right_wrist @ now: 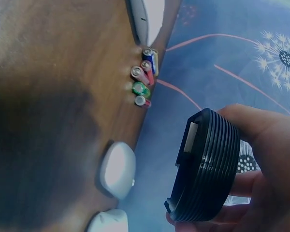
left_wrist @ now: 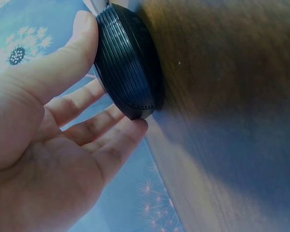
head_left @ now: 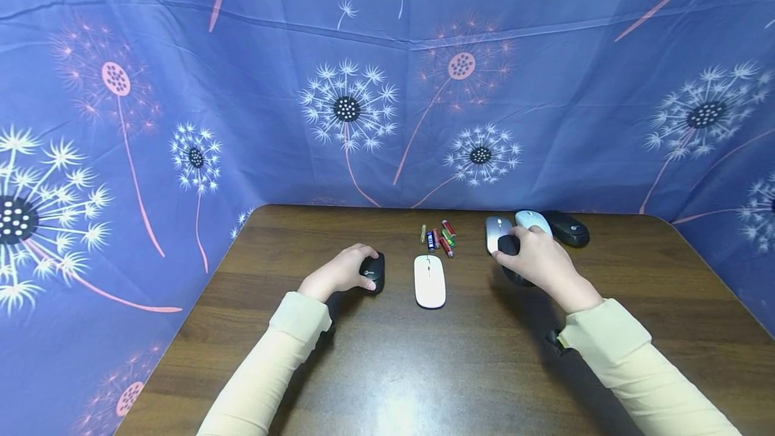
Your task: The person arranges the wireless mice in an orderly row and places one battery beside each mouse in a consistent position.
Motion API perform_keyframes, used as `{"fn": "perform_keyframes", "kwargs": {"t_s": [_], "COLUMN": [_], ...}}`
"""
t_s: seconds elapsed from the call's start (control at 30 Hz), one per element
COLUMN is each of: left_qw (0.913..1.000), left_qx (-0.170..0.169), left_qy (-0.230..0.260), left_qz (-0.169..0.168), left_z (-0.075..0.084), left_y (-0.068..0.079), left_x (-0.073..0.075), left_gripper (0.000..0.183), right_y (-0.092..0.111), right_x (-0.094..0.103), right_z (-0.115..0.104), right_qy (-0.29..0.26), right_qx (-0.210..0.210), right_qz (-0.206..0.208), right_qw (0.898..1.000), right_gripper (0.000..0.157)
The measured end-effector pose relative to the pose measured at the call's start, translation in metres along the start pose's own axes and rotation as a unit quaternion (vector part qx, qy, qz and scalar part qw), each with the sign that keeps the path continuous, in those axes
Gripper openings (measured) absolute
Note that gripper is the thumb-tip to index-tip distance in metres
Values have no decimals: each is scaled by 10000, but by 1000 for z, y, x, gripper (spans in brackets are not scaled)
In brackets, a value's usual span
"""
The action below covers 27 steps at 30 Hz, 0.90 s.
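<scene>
On the left of the wooden table, my left hand [head_left: 346, 269] grips a black computer mouse [head_left: 373, 273]. The left wrist view shows its ribbed side [left_wrist: 123, 60], with the thumb on one side and fingers on the other, low over the wood. My right hand [head_left: 540, 260] holds another black mouse [head_left: 509, 245] beside a grey mouse [head_left: 496, 227]. In the right wrist view this ribbed black mouse [right_wrist: 215, 166] is tilted up off the table, and a recess with a pale patch shows on its underside. A white mouse [head_left: 429, 282] lies between the hands.
Several small coloured batteries [head_left: 436, 239] lie in a cluster behind the white mouse. A light blue mouse [head_left: 533, 221] and one more black mouse [head_left: 567, 229] sit at the back right edge. A blue dandelion-patterned cloth [head_left: 272, 120] hangs behind the table [head_left: 387, 362].
</scene>
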<state>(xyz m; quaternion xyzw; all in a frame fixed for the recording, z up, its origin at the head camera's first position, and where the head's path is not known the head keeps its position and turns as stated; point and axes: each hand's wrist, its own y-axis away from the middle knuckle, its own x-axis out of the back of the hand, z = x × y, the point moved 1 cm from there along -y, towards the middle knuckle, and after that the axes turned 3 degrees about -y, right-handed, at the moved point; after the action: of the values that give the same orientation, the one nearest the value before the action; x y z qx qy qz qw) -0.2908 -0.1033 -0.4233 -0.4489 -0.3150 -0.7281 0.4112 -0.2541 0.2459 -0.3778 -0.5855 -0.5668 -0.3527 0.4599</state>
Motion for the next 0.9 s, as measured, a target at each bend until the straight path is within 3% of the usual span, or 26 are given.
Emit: {"fn": "perform_keyframes", "kwargs": {"t_s": [0.9], "left_qw": [10000], "left_qx": [-24], "left_qy": [-14], "left_qz": [-1], "left_z": [1], "left_y": [1], "left_x": [0], "left_gripper": [58], "right_y": [9], "right_x": [-43], "right_z": [-2], "right_qy": [28], "right_qx": [20], "right_qz": [-143], "right_qw": [9999], "right_gripper": [63]}}
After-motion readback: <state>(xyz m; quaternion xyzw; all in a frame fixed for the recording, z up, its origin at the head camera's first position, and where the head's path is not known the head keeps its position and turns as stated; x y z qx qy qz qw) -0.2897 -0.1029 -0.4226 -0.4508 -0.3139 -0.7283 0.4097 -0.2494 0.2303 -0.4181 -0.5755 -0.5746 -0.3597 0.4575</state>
